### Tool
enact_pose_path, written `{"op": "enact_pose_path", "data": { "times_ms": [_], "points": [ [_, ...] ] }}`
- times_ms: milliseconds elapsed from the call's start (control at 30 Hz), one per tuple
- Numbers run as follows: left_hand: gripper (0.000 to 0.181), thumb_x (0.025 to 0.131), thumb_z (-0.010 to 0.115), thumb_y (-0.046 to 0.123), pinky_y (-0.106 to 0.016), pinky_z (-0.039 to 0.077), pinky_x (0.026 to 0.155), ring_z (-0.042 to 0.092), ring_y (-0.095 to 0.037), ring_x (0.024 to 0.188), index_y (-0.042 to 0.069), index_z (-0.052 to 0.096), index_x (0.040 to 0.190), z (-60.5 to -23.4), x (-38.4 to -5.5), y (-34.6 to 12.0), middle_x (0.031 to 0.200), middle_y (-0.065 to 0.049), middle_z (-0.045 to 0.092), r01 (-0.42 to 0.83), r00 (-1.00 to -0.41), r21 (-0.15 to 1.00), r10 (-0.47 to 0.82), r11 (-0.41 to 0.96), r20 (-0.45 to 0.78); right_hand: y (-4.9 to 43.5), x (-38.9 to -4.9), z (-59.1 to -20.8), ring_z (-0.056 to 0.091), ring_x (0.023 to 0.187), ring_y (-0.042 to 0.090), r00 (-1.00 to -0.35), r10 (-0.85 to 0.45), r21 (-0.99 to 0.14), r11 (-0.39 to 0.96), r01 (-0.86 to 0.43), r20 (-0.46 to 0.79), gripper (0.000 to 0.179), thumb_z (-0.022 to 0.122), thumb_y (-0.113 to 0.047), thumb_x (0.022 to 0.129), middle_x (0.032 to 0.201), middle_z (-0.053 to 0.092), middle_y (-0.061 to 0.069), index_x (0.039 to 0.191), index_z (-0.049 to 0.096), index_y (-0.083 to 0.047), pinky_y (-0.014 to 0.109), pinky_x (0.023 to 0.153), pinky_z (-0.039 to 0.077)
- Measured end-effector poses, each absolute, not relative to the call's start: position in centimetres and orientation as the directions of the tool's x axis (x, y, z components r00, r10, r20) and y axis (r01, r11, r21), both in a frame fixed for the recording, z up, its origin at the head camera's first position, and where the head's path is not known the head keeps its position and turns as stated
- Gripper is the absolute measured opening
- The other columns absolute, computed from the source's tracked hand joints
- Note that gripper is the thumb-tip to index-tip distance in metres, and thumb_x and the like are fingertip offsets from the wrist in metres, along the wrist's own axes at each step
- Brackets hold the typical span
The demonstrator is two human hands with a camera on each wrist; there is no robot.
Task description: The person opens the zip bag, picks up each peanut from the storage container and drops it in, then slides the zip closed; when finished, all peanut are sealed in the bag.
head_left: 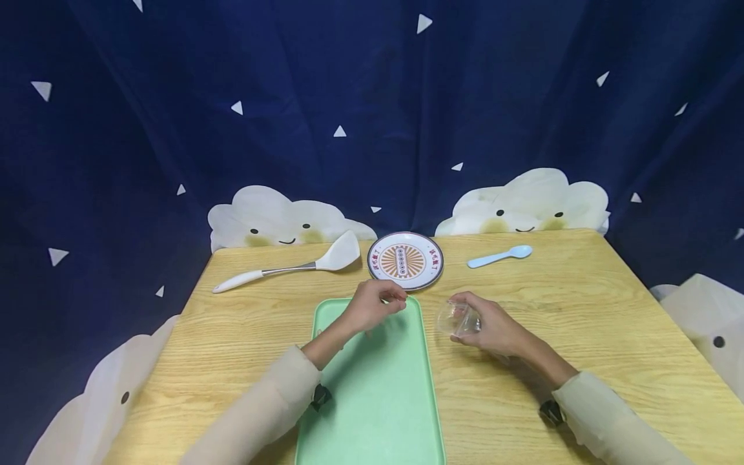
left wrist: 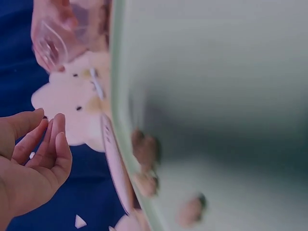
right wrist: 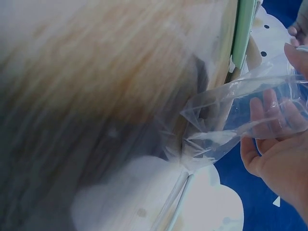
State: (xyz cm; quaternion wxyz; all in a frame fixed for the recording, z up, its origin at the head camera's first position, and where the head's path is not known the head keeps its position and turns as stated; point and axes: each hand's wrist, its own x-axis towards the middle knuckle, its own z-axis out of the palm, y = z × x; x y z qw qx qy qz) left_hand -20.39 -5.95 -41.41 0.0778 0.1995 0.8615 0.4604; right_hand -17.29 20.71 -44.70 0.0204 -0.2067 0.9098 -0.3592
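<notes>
Above the far end of the green tray (head_left: 383,387), my left hand (head_left: 372,303) pinches a tiny dark piece (left wrist: 45,117) between thumb and fingertips; most of it is hidden. Several small brownish lumps, among them a brown lump (left wrist: 144,147) and a paler lump (left wrist: 191,210), lie on the tray near its rim in the left wrist view, blurred. To the right of the tray, my right hand (head_left: 488,326) holds a clear, crinkled plastic bag (right wrist: 211,115), fingers and thumb around it. Its mouth faces left, toward the tray, in the head view.
Beyond the tray lies a round white plate (head_left: 405,260) with an orange sunburst print. A white spatula (head_left: 337,253) lies at the back left, a light blue spoon (head_left: 500,256) at the back right. The wooden table (head_left: 581,310) ends at a dark blue curtain (head_left: 360,84).
</notes>
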Motion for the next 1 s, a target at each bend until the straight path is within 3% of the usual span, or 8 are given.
{"op": "enact_pose_path", "data": {
  "times_ms": [267,467,667,1000],
  "points": [
    [0.013,0.087,0.066,0.008,-0.031,0.052,0.078,0.066,-0.017,0.087,0.003,0.070,0.098,-42.9,-20.7,-9.2,0.091,-0.006,0.071,0.236,-0.927,0.774,0.374,0.588,-0.002,20.8,-17.2,-44.6,0.060,0.107,0.028,-0.914,-0.389,-0.658,0.659,-0.363,0.115,0.066,0.083,-0.021,0.068,0.107,0.066,0.006,0.125,0.053,-0.011,0.049,0.095,0.046],
    [0.011,0.085,0.067,0.007,-0.030,0.053,0.073,0.065,-0.017,0.083,0.004,0.070,0.096,-43.5,-21.0,-10.5,0.089,-0.006,0.071,0.186,-0.945,0.758,0.325,0.625,-0.036,20.9,-17.2,-44.8,0.061,0.106,0.029,-0.911,-0.393,-0.648,0.663,-0.374,0.124,0.065,0.083,-0.023,0.068,0.108,0.066,0.007,0.124,0.053,-0.010,0.051,0.095,0.046],
    [0.013,0.084,0.066,0.003,-0.030,0.052,0.073,0.064,-0.017,0.086,0.008,0.071,0.095,-43.8,-21.3,-11.1,0.098,-0.005,0.070,0.110,-0.963,0.741,0.255,0.662,-0.085,20.9,-17.2,-44.9,0.061,0.106,0.029,-0.908,-0.399,-0.655,0.653,-0.379,0.128,0.065,0.083,-0.022,0.068,0.109,0.066,0.008,0.124,0.053,-0.011,0.052,0.094,0.047],
    [0.016,0.080,0.068,-0.004,-0.033,0.054,0.079,0.065,-0.018,0.089,0.009,0.074,0.087,-44.3,-21.9,-11.6,0.099,-0.004,0.072,0.148,-0.948,0.650,0.293,0.745,-0.121,20.9,-17.2,-44.7,0.059,0.110,0.029,-0.911,-0.399,-0.662,0.655,-0.364,0.106,0.066,0.082,-0.023,0.069,0.113,0.065,0.007,0.127,0.052,-0.013,0.051,0.097,0.046]
  ]
}}
